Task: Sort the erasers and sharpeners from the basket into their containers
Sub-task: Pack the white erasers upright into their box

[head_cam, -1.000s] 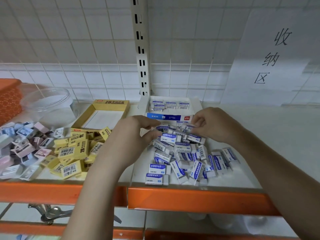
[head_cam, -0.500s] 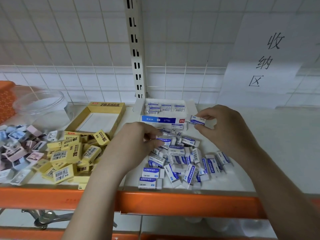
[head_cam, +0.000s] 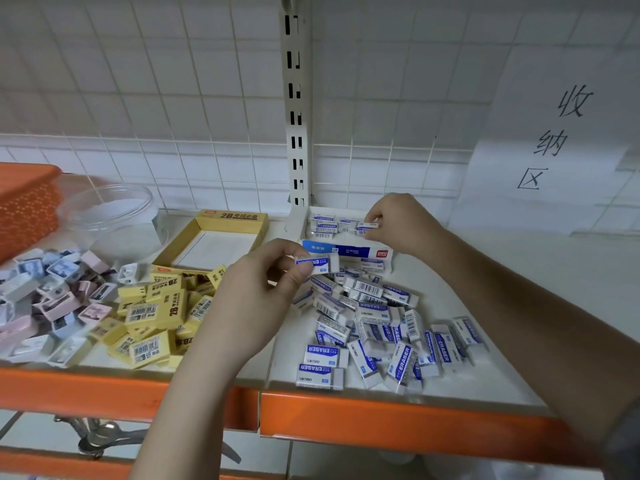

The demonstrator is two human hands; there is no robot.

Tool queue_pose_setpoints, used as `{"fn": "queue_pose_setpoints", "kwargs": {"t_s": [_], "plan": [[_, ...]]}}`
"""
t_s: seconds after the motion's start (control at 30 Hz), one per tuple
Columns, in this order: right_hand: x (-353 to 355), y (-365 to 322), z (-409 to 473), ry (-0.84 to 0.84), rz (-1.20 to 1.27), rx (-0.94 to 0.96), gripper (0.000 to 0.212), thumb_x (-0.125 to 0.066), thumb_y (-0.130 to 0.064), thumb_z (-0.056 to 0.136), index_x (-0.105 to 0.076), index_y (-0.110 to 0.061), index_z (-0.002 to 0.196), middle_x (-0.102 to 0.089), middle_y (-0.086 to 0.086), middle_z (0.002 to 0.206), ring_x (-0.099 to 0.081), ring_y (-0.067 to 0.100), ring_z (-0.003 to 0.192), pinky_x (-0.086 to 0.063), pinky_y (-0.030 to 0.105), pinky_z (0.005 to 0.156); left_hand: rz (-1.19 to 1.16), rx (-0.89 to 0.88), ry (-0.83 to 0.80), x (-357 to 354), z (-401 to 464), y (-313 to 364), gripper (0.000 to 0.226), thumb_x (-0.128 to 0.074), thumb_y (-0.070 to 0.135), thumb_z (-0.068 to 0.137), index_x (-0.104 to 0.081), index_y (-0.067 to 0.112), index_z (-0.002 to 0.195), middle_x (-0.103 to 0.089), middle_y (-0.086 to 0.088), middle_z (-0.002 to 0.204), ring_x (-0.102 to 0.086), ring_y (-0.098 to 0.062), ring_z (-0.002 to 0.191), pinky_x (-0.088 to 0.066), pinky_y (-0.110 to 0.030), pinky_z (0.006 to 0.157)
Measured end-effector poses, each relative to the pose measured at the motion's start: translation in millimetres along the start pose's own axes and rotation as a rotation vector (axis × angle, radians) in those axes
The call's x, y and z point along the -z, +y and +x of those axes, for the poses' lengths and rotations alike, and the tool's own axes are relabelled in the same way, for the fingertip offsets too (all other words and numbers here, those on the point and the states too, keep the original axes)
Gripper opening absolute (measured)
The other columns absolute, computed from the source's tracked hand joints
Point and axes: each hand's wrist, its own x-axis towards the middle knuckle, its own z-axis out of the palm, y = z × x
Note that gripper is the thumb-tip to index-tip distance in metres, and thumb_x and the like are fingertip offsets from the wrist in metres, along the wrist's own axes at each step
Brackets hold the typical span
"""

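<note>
Two hands are working over the shelf, each pinching one white-and-blue eraser. The left hand is holding its eraser between thumb and curled fingers, lifted above the loose pile, with the long axis lying roughly left to right and the "ERASER" print reading upside down from this view. The right hand is reaching farther back, fingers curled around a second eraser at the right end of the row inside the blue-and-white eraser box; its long axis is also running left to right, in line with the erasers already lying in that box. Below both hands, the pile of white erasers is lying scattered at all angles. Left of it, yellow 2B erasers are heaped just in front of their open yellow box. Farther left, pastel sharpeners are lying in a heap, with a clear round tub and an orange basket behind them.
</note>
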Motion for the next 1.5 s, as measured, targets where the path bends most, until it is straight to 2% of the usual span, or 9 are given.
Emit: {"fn": "queue_pose_setpoints", "kwargs": {"t_s": [0.17, 0.33, 0.57, 0.7, 0.8, 1.0, 1.17, 1.27, 1.5], "plan": [[-18, -4, 17, -0.013, 0.020, -0.021, 0.024, -0.073, -0.019, 0.081, -0.067, -0.009, 0.102, -0.067, 0.008, 0.101, -0.062, 0.023, 0.079, -0.049, 0.038, 0.088, -0.119, 0.045, 0.035, 9, -4, 0, 0.009, -0.063, 0.023, 0.087, -0.065, 0.032, 0.086, -0.063, 0.004, 0.075, -0.051, 0.003, 0.057, -0.039, -0.009, 0.050], [-30, -3, 22, 0.018, 0.069, -0.049, 0.018, -0.072, -0.015, 0.081, -0.067, -0.012, 0.098, -0.067, 0.006, 0.095, -0.055, 0.018, 0.065, -0.048, 0.045, 0.090, -0.305, 0.091, 0.041, 16, -6, -1, 0.016, -0.066, 0.019, 0.082, -0.070, 0.034, 0.085, -0.070, -0.003, 0.077, -0.065, -0.018, 0.074, -0.050, -0.022, 0.067], [-29, -1, 18, 0.030, 0.141, -0.019, 0.015, -0.060, -0.004, 0.086, -0.074, -0.007, 0.092, -0.071, 0.005, 0.091, -0.067, 0.027, 0.071, -0.055, 0.032, 0.065, -0.488, 0.200, 0.052, 16, -1, -10, 0.019, -0.071, 0.015, 0.078, -0.075, 0.031, 0.088, -0.069, 0.009, 0.078, -0.066, -0.014, 0.085, -0.049, -0.027, 0.083], [-36, 1, 23, 0.062, 0.098, -0.043, 0.024, -0.051, -0.010, 0.086, -0.073, -0.002, 0.079, -0.072, 0.014, 0.080, -0.062, 0.030, 0.062, -0.052, 0.039, 0.080, -0.594, 0.236, 0.060, 13, 2, -10, 0.023, -0.074, 0.011, 0.073, -0.075, 0.031, 0.085, -0.067, 0.007, 0.076, -0.063, -0.009, 0.080, -0.047, -0.030, 0.090], [-41, -1, 28, 0.053, 0.082, -0.017, 0.028, -0.050, -0.019, 0.088, -0.071, -0.004, 0.076, -0.072, 0.011, 0.075, -0.056, 0.026, 0.053, -0.053, 0.039, 0.072, -0.661, 0.270, 0.104, 13, 3, -10, 0.024, -0.074, 0.013, 0.072, -0.073, 0.025, 0.092, -0.069, 0.000, 0.081, -0.063, -0.010, 0.081, -0.045, -0.040, 0.097], [-42, -9, 36, -0.023, 0.113, 0.044, 0.027, -0.045, -0.015, 0.088, -0.065, 0.000, 0.078, -0.065, 0.020, 0.071, -0.042, 0.019, 0.053, -0.044, 0.032, 0.057, -0.737, 0.313, 0.122, 16, 5, -14, 0.051, -0.077, 0.017, 0.060, -0.064, 0.019, 0.109, -0.069, 0.002, 0.080, -0.067, -0.013, 0.084, -0.054, -0.031, 0.079], [-41, -9, 35, -0.030, 0.086, 0.079, 0.027, -0.044, -0.015, 0.091, -0.067, -0.001, 0.088, -0.068, 0.019, 0.081, -0.048, 0.021, 0.057, -0.047, 0.035, 0.059, -0.620, 0.282, 0.114, 17, 8, -14, 0.051, -0.082, 0.027, 0.054, -0.065, 0.026, 0.103, -0.068, 0.004, 0.087, -0.062, -0.010, 0.077, -0.042, -0.032, 0.072], [-33, -7, 26, 0.008, 0.093, 0.076, 0.030, -0.045, -0.018, 0.093, -0.067, 0.001, 0.090, -0.069, 0.018, 0.081, -0.054, 0.023, 0.059, -0.052, 0.039, 0.063, -0.554, 0.191, 0.120, 14, 15, -12, 0.033, -0.076, 0.003, 0.072, -0.064, 0.014, 0.101, -0.066, -0.011, 0.092, -0.062, -0.014, 0.079, -0.051, -0.018, 0.069], [5, 4, -22, 0.042, 0.157, 0.076, 0.020, -0.055, -0.020, 0.091, -0.073, -0.013, 0.091, -0.071, 0.001, 0.093, -0.067, 0.019, 0.083, -0.054, 0.037, 0.083, -0.281, 0.077, -0.048, 6, 48, 2, 0.024, -0.074, 0.003, 0.075, -0.069, 0.022, 0.090, -0.067, 0.002, 0.078, -0.061, -0.002, 0.072, -0.052, -0.013, 0.073]]}}
